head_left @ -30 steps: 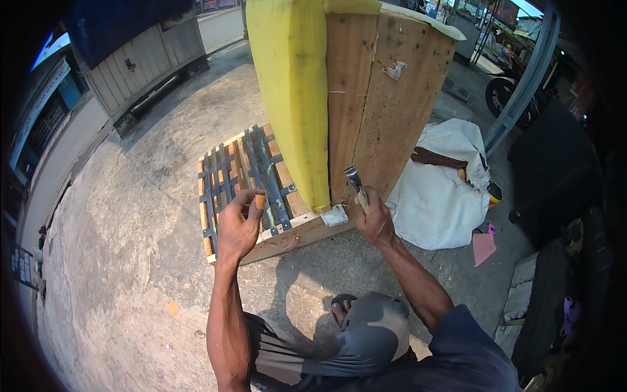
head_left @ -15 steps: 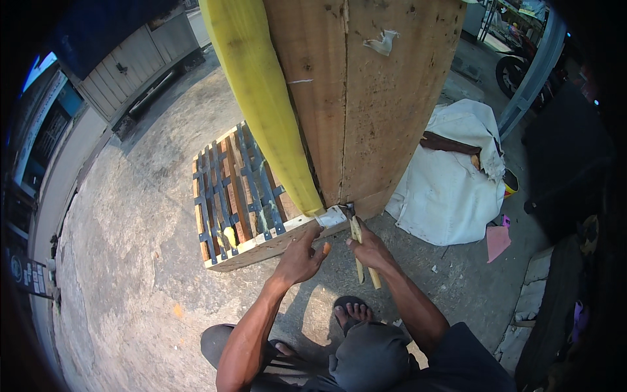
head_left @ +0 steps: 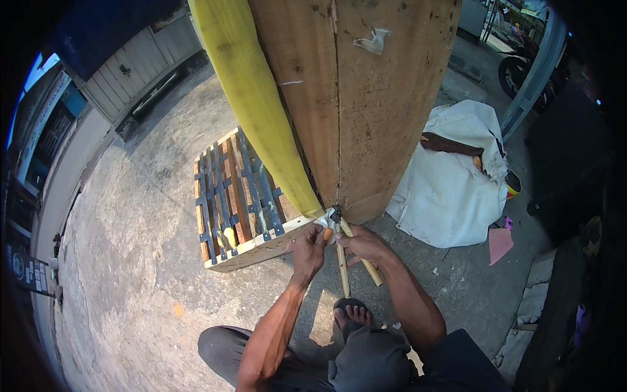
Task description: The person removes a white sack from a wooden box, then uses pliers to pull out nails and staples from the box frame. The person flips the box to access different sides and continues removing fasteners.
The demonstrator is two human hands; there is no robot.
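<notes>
A pair of pincers (head_left: pixel 343 264) with two long pale handles has its dark head against the lower corner of an upright wooden panel (head_left: pixel 392 117). My right hand (head_left: pixel 367 247) is closed around the handles, which are spread apart. Just left of the tool, my left hand (head_left: pixel 308 253) is closed, its fingertips pinching a scrap of white fabric (head_left: pixel 324 220) at the corner. A yellow covering (head_left: pixel 251 85) runs down the panel's left edge to that spot. What the pincers' jaws grip is too small to tell.
A wooden frame with dark webbing straps (head_left: pixel 232 196) extends left from the panel's foot. White sheeting (head_left: pixel 437 189) lies crumpled on the right, near a pink scrap (head_left: pixel 501 245). My sandalled foot (head_left: pixel 353 312) is below the handles. A metal post (head_left: pixel 535 72) rises at the right.
My left hand has moved right, from fingers apart to a pinch beside the pincers. The handles have spread wider, and the tool has shifted slightly left.
</notes>
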